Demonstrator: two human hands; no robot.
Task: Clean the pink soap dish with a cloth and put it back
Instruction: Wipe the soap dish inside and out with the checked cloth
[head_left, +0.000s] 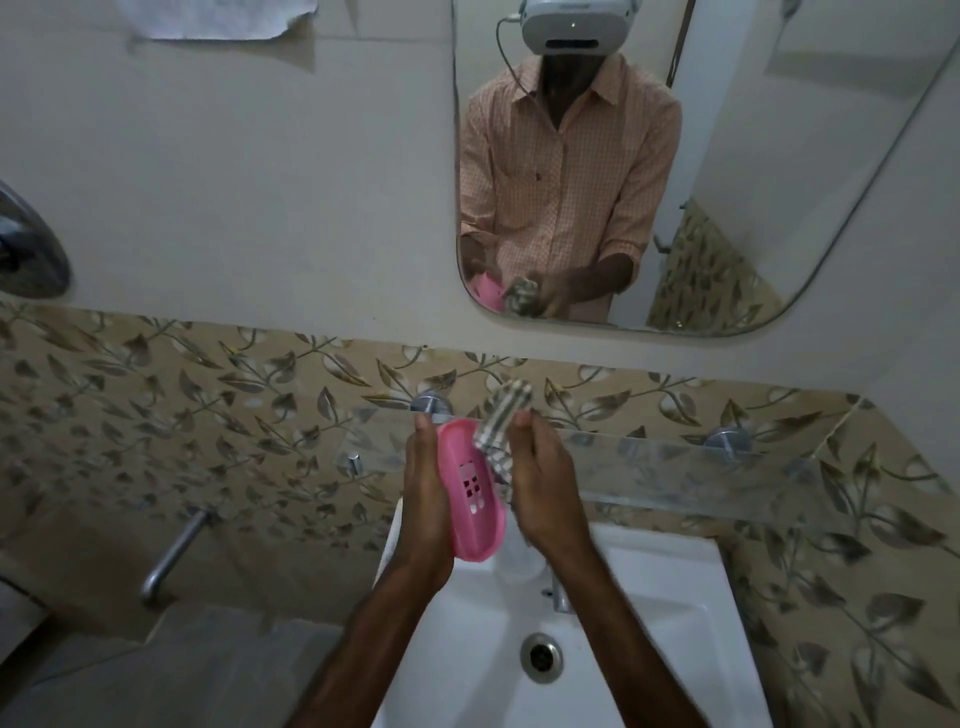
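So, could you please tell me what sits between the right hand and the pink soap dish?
The striped cloth, held by the right hand, fills that gap, against the pink soap dish; the head view shows this.

Dim light. Cream wall (234, 182) upper left; rounded mirror (753, 130) upper right. Leaf-patterned tile band (182, 415) across mid-frame, glass shelf (675, 467) right of centre. White sink (675, 649) bottom centre, drain (541, 657) in it. Metal spout (171, 556) lower left.
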